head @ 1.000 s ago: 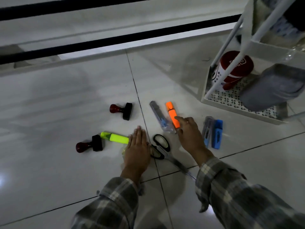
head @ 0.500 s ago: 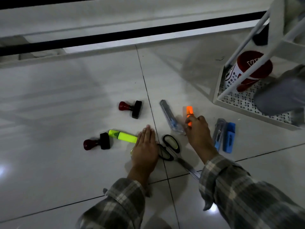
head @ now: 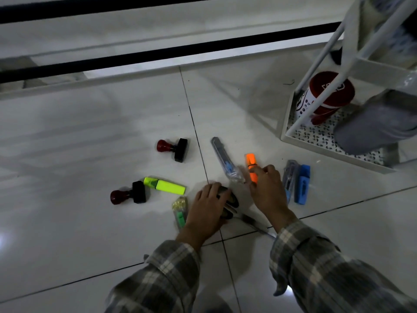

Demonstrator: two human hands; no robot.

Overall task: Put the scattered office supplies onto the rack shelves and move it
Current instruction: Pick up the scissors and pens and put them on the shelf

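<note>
Office supplies lie scattered on the white tile floor. My left hand [head: 207, 211] curls over the black handles of the scissors [head: 231, 201], whose blades run back under my right wrist. My right hand [head: 268, 188] pinches the lower body of the orange highlighter [head: 251, 160]. Between my hands lies a clear utility knife [head: 226, 162]. To the left are a yellow highlighter [head: 165, 185], a clear-and-green cutter [head: 180, 213] and two red-handled stamps [head: 171, 148] [head: 128, 194]. A blue cutter [head: 302, 184] and a grey one [head: 290, 177] lie to the right. The white rack [head: 334, 143] stands at the far right.
The rack's bottom shelf holds a red-lidded cup [head: 325, 96] and a grey cloth bundle [head: 379, 123]. White posts rise to an upper shelf [head: 383, 71]. A raised white ledge with black strips [head: 158, 57] runs along the back of the floor.
My left hand slid right from the floor onto the scissors handles, uncovering the green cutter. My right hand's fingers closed around the orange highlighter.
</note>
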